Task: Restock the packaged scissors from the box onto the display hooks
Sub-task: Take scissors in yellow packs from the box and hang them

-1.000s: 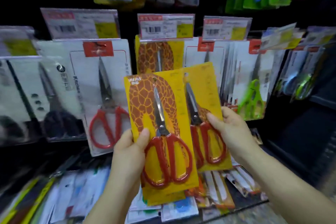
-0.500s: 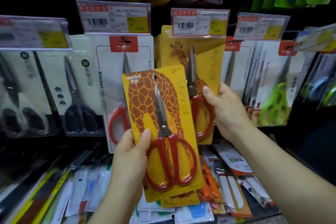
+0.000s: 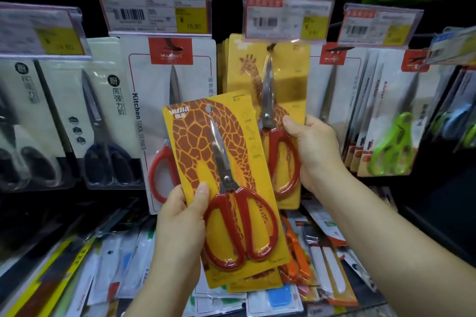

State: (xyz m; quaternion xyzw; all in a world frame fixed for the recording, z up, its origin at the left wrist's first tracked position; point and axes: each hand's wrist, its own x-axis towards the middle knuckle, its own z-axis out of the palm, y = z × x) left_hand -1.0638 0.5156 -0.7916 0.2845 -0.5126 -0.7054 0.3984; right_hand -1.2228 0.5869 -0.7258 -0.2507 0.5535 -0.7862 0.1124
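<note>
My left hand (image 3: 180,224) grips a small stack of yellow giraffe-print scissors packs (image 3: 224,188) with red handles, held tilted in front of the display. My right hand (image 3: 313,152) holds another giraffe scissors pack (image 3: 270,100) by its right edge, up against the wall, with its top at the display hook (image 3: 271,47) under a price tag. More yellow packs hang behind it. The box is not in view.
White kitchen scissors packs with red handles (image 3: 167,110) hang to the left, black-handled ones (image 3: 103,116) further left, and green-handled ones (image 3: 391,141) to the right. Price tags (image 3: 154,6) jut out above each hook. A lower shelf (image 3: 90,265) holds several flat packages.
My right hand has carried its giraffe pack up and away from the stack to the hook under the price tag. My left hand keeps the stack in about the same place.
</note>
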